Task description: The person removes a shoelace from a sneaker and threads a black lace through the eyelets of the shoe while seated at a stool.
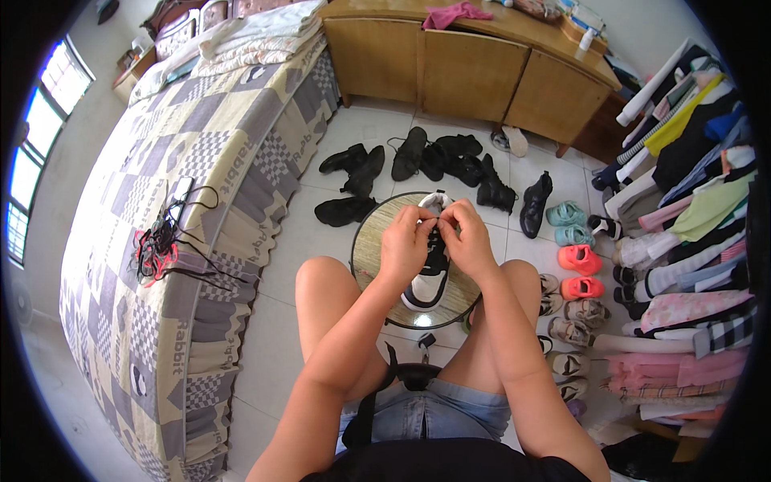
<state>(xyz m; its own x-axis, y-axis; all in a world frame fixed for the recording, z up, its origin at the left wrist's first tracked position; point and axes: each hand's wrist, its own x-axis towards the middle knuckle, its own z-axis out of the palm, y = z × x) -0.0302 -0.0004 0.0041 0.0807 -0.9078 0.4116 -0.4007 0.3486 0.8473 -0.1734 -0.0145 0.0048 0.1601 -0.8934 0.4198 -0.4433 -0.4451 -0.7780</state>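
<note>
A black-and-white sneaker (426, 289) rests on a small round wood-topped table (373, 241) between my knees, its toe towards me. Over the shoe's upper end, my left hand (405, 244) and my right hand (468, 241) meet with thumbs and forefingers pinched together. Between the fingertips is a thin dark shoelace (438, 219), mostly covered by the fingers. Black lacing (433, 244) crosses the tongue below them. My hands partly hide the shoe's collar and sides.
Several black shoes and boots (409, 153) lie on the tiles beyond the table. More pairs, including coral shoes (581, 288), line the right beside hanging clothes (692, 211). At left, a bed (199, 144) holds a tangle of laces (159, 244) and a phone (182, 191). A wooden cabinet (470, 72) stands behind.
</note>
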